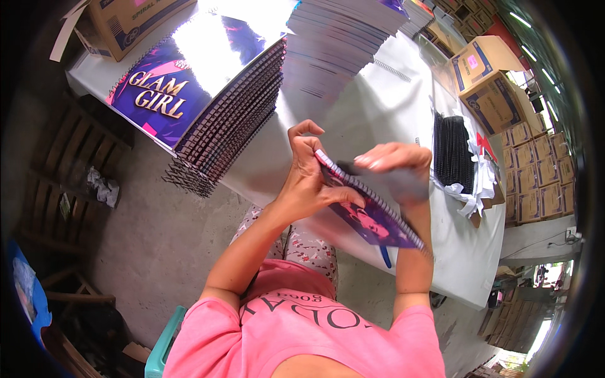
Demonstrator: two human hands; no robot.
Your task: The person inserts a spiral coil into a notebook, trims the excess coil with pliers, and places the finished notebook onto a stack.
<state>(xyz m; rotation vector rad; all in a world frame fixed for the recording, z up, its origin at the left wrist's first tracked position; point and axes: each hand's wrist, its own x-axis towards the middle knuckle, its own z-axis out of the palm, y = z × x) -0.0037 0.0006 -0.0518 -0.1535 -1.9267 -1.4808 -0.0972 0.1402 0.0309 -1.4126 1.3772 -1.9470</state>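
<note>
My left hand (307,179) grips a thin spiral-bound notebook (368,220) by its near-left end, thumb across the purple and pink cover, fingers behind it. The notebook is tilted in front of my chest, and a coil runs along its upper edge. Beside that edge is my right hand (397,160), blurred by motion, its fingers bent together over a dark, smeared thing (408,186) whose kind I cannot make out. A small blue curved piece (385,256) shows just below the notebook, at the table edge.
Coil-bound notebooks (157,94) with purple covers are stacked at the left of the white table (466,252). Behind stands a tall pile of page blocks (340,44). Many black coils (451,151) lie in a lined box at right. Cardboard boxes (495,101) stand beyond; a green stool (165,343) is below.
</note>
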